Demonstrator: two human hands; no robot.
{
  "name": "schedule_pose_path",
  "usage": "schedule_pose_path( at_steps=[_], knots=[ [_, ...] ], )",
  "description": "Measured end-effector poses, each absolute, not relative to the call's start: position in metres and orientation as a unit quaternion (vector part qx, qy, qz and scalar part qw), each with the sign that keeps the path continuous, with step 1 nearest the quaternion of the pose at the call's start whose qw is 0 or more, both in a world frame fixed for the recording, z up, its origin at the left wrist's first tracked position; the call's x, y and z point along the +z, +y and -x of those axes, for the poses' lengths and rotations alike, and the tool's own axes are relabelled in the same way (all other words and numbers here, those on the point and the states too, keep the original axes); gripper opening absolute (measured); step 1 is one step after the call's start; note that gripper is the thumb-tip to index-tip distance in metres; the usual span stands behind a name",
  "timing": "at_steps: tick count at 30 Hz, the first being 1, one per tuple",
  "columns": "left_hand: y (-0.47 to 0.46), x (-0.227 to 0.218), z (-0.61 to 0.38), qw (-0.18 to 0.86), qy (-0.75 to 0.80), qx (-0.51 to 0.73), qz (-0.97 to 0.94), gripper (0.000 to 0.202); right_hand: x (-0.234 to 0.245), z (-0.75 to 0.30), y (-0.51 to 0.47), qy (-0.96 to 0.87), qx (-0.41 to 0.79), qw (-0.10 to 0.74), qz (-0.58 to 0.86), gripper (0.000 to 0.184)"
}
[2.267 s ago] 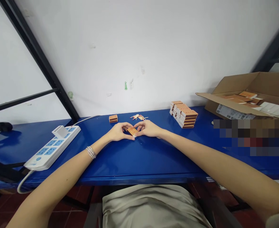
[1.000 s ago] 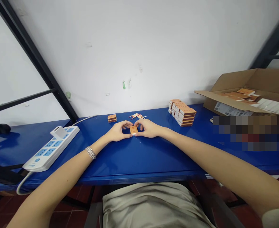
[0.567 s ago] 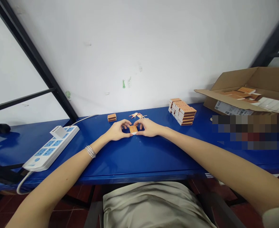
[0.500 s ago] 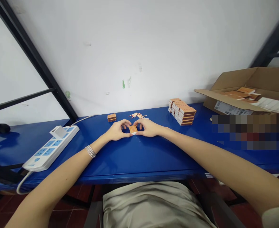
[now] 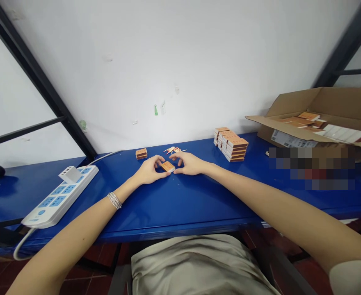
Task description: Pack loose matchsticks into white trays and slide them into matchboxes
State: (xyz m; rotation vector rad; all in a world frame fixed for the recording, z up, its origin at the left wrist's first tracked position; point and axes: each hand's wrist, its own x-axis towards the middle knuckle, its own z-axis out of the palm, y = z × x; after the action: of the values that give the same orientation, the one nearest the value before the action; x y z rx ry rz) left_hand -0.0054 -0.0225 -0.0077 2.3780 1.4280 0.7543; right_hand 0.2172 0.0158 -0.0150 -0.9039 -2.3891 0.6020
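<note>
An orange-topped matchbox (image 5: 168,166) sits between my hands over the blue table. My left hand (image 5: 149,170) grips it with thumb and fingers. Just right of it is my right hand (image 5: 191,164), fingers curved but apart, with a small gap to the box. Behind the hands lies a loose heap of matches (image 5: 174,150). A short stack of matchboxes (image 5: 141,153) stands beyond my left hand.
A bigger block of stacked matchboxes (image 5: 231,143) stands to the right. Farther right, an opened cardboard carton (image 5: 262,127) holds more matchboxes. A white power strip (image 5: 63,196) with its cable lies at the left. The wall rises behind the blue table (image 5: 183,209).
My right hand has come off the matchbox, leaving it in my left hand, and the box has turned at an angle. The whole view has shifted slightly.
</note>
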Motion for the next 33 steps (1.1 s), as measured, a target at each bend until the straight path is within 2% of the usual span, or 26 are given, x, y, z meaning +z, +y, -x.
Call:
schedule_pose_path(
  at_steps=[5, 11, 18, 21, 33],
  knots=[
    [-0.020, -0.009, 0.010, 0.110, 0.499, 0.215, -0.833, 0.066, -0.012, -0.218, 0.013, -0.877, 0.228, 0.241, 0.348, 0.070],
    [-0.013, -0.006, 0.018, 0.152, 0.479, 0.205, -0.840, 0.042, -0.019, -0.210, 0.008, -0.872, 0.204, 0.281, 0.345, 0.047],
    [-0.001, 0.028, 0.064, 0.056, 0.602, 0.234, -0.761, 0.045, -0.016, -0.210, 0.007, -0.863, 0.211, 0.280, 0.364, 0.042],
    [0.005, 0.033, 0.084, 0.053, 0.650, 0.236, -0.721, 0.049, -0.016, -0.211, 0.007, -0.861, 0.216, 0.281, 0.364, 0.041],
    [0.027, 0.024, 0.104, -0.028, 0.641, 0.329, -0.693, 0.050, -0.016, -0.210, 0.006, -0.868, 0.207, 0.265, 0.364, 0.042]
  ],
)
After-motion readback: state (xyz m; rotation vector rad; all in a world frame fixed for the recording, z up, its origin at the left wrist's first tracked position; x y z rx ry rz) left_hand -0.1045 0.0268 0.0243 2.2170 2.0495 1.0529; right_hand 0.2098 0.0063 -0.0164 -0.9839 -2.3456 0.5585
